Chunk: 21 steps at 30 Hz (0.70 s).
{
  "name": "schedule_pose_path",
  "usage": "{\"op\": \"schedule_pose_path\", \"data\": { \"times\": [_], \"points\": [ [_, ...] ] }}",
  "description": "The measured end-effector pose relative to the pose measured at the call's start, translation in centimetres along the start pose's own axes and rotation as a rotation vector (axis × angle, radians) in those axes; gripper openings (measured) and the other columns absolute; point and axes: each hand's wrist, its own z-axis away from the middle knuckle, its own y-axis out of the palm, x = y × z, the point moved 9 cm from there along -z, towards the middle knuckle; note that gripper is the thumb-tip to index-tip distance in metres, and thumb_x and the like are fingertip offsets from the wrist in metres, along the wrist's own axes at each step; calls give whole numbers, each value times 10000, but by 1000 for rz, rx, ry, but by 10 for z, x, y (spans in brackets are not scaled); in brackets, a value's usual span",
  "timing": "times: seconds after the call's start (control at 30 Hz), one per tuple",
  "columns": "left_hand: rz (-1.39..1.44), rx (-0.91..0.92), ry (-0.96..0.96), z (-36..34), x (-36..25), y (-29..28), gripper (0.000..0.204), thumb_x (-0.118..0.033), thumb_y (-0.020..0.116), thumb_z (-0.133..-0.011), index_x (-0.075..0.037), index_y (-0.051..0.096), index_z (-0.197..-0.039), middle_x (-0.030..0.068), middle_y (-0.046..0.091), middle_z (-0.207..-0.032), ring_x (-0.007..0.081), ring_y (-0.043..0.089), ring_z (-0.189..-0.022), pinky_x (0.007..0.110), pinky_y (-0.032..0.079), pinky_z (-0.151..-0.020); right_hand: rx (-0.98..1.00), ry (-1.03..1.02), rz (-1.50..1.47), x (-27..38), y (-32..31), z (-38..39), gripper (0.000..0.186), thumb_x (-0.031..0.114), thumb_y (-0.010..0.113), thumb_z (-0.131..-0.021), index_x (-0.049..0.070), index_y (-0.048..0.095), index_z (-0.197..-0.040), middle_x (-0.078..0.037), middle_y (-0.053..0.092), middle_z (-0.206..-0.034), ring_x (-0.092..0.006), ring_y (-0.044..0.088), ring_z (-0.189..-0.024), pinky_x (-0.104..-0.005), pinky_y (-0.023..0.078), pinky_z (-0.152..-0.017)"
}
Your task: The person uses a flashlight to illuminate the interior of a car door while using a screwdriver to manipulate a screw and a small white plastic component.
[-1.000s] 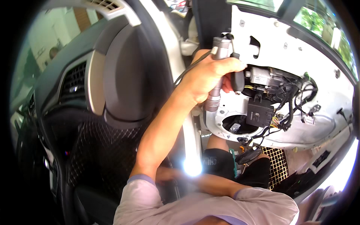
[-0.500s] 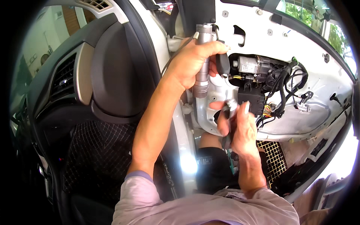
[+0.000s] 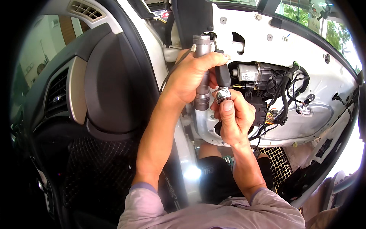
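Observation:
My left hand is wrapped around a silver cylindrical tool with a thin cable, held upright in front of an open car door. A black-handled ratchet lies against the same hand. My right hand pinches the ratchet's shiny metal head between thumb and fingers, just below the left hand. Behind both hands is the stripped white door panel with a grey window motor and black wiring.
The dark dashboard end with a silver trim strip and an air vent fills the left. A black quilted floor mat lies below it. A yellow mesh mat sits under the door. My knee is between them.
My right hand rose from the door's lower opening to the ratchet head beside the silver tool. The left hand stayed up with the tool, shifting slightly.

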Motion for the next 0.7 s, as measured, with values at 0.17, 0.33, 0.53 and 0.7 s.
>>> {"op": "schedule_pose_path", "data": {
  "times": [0.17,0.33,0.53,0.7],
  "points": [
    [5,-27,10,3,-1,2,124,-157,719,-889,-51,667,-927,4,640,-793,73,602,-687,242,493,-611,-105,-96,108,-7,4,11,362,310,582,-1045,-44,654,-1060,-50,652,-717,-67,558,-558,-209,446,-509],
    [21,-2,19,1,-1,3,126,-160,716,-895,-52,656,-919,2,630,-777,74,593,-651,237,486,-587,-147,-189,145,-3,-6,13,346,294,581,-1045,-44,653,-1059,-68,660,-761,-81,576,-555,-217,451,-494],
    [43,-22,52,3,-1,7,181,-186,729,-890,-37,658,-963,25,634,-831,91,603,-707,256,490,-600,-152,-204,154,-2,-6,8,359,317,555,-1056,-34,631,-1046,-77,656,-782,-88,583,-561,-222,448,-496],
    [-86,-70,28,11,-10,4,255,-224,756,-873,-33,650,-1005,39,626,-870,108,599,-736,267,504,-644,-177,108,-361,-14,26,12,424,433,491,-1065,13,553,-1070,-38,622,-749,-85,581,-600,-214,430,-549]
  ]
}}
